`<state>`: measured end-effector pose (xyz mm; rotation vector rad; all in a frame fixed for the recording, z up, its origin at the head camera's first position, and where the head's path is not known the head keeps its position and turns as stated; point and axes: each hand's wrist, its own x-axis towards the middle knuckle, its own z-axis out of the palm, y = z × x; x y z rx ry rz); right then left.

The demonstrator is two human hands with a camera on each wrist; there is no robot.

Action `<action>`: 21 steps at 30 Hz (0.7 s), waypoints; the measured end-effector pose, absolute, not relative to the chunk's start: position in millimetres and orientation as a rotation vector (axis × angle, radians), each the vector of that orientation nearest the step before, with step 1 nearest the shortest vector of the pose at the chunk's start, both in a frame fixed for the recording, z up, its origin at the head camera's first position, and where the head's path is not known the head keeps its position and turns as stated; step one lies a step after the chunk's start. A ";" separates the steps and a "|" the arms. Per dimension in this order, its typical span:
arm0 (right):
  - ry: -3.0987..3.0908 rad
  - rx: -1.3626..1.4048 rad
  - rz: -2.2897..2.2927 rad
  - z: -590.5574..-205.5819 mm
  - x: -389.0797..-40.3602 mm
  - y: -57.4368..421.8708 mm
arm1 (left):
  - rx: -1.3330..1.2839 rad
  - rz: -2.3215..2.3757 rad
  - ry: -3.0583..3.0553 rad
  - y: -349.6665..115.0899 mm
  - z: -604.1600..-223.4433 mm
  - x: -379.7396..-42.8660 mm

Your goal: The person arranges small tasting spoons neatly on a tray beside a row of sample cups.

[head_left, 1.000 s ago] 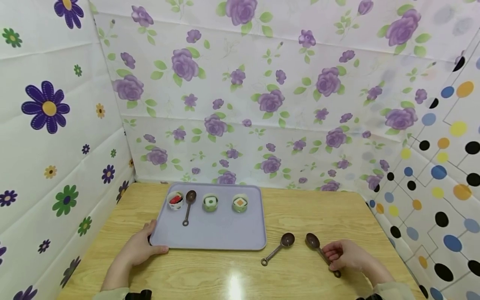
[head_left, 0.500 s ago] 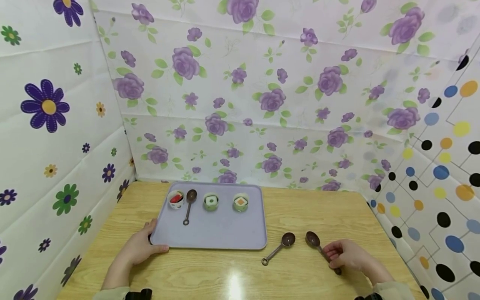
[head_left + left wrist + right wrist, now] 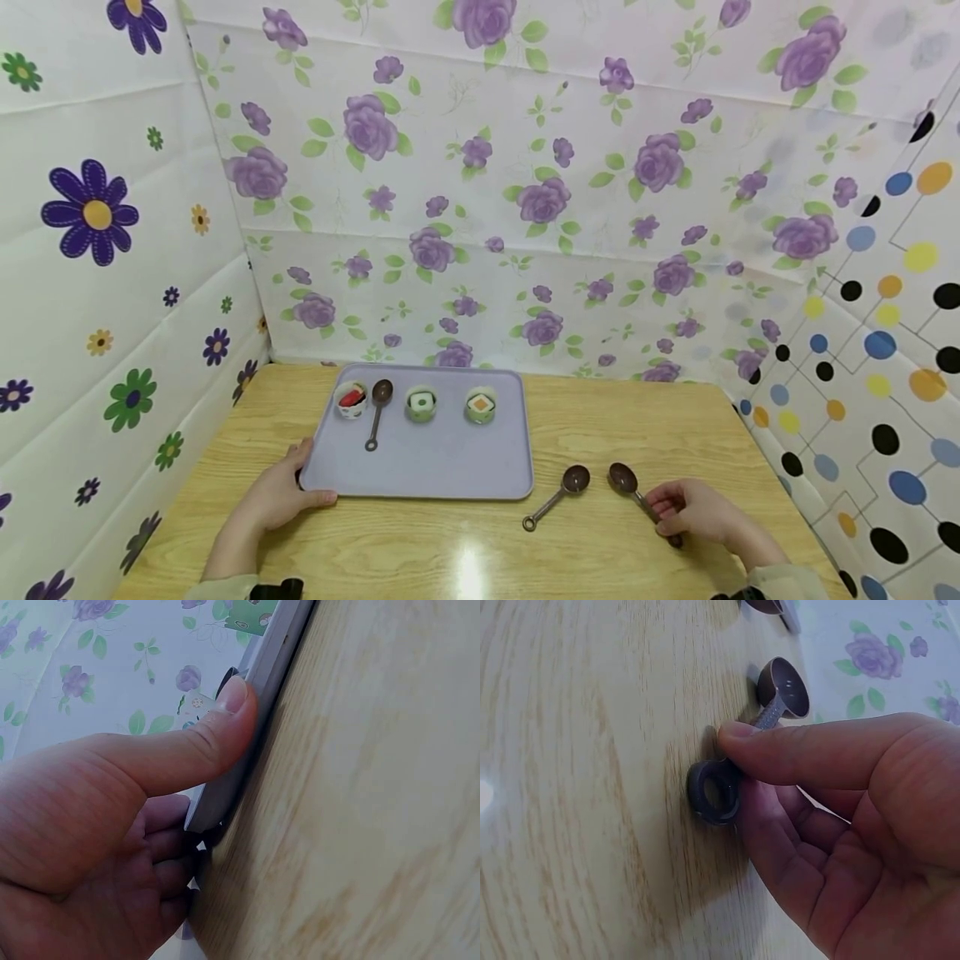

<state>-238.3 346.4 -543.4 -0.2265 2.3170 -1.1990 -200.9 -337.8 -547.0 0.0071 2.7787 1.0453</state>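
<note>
In the head view my right hand (image 3: 693, 512) pinches the handle of a brown measuring spoon (image 3: 622, 477) at the right of the table. The right wrist view shows thumb and index finger on the handle near its ring end (image 3: 714, 792), with the round bowl (image 3: 786, 686) farther off. My left hand (image 3: 277, 492) grips the front left corner of a pale lavender tray (image 3: 420, 475), thumb along the front edge and fingers at the left side. A second measuring spoon (image 3: 576, 479) lies on the table between the tray and my right hand.
On the tray stand a small cup with red pieces (image 3: 351, 400), a green cup with a white piece (image 3: 421, 404) and another with an orange-centred piece (image 3: 480, 405). A third measuring spoon (image 3: 382, 392) lies among them. Patterned cloth walls (image 3: 495, 242) enclose the wooden table (image 3: 622, 417).
The measuring spoon in my right hand has shifted slightly away from me and to the left, its ring end tucked more under the fingers. My left hand and the tray stay put.
</note>
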 end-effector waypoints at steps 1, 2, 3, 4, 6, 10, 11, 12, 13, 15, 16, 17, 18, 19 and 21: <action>2.317 -0.228 -1.198 -543.2 -238.4 346.1 | 0.007 1.046 2.779 -338.2 -547.4 -201.1; 2.317 -0.229 -1.199 -543.0 -238.4 345.8 | 0.007 1.046 2.777 -338.3 -547.4 -201.3; 2.318 -0.235 -1.197 -542.9 -238.4 345.6 | 0.005 1.050 2.775 -338.6 -547.5 -201.5; 2.322 -0.244 -1.193 -543.0 -238.6 345.4 | 0.003 1.055 2.771 -338.7 -547.2 -201.6; 2.325 -0.253 -1.191 -543.5 -238.9 345.2 | -0.002 1.064 2.762 -339.2 -547.3 -202.3; 2.331 -0.257 -1.178 -545.5 -239.6 345.6 | -0.009 1.062 2.758 -339.9 -548.0 -203.6; 2.333 -0.256 -1.175 -545.8 -239.7 345.8 | -0.010 1.060 2.758 -340.0 -548.2 -203.7; 2.333 -0.253 -1.172 -546.4 -240.0 346.0 | -0.010 1.058 2.758 -340.0 -548.4 -203.7; 2.332 -0.249 -1.172 -546.4 -240.1 346.2 | -0.009 1.054 2.761 -339.9 -548.4 -203.5; 2.332 -0.249 -1.171 -546.7 -240.7 346.7 | -0.007 1.049 2.766 -339.5 -548.4 -203.0; 2.332 -0.249 -1.171 -546.7 -240.8 346.9 | -0.007 1.048 2.766 -339.3 -548.3 -202.7; 2.330 -0.249 -1.172 -546.7 -240.9 347.2 | -0.006 1.047 2.767 -339.1 -548.2 -202.4; 2.327 -0.244 -1.176 -546.7 -241.0 347.4 | -0.005 1.044 2.769 -338.9 -547.9 -202.1; 2.326 -0.245 -1.177 -546.4 -240.8 347.6 | -0.005 1.042 2.771 -338.7 -547.6 -201.9; 2.321 -0.242 -1.185 -546.5 -240.8 348.4 | -0.006 1.041 2.771 -338.3 -546.8 -201.6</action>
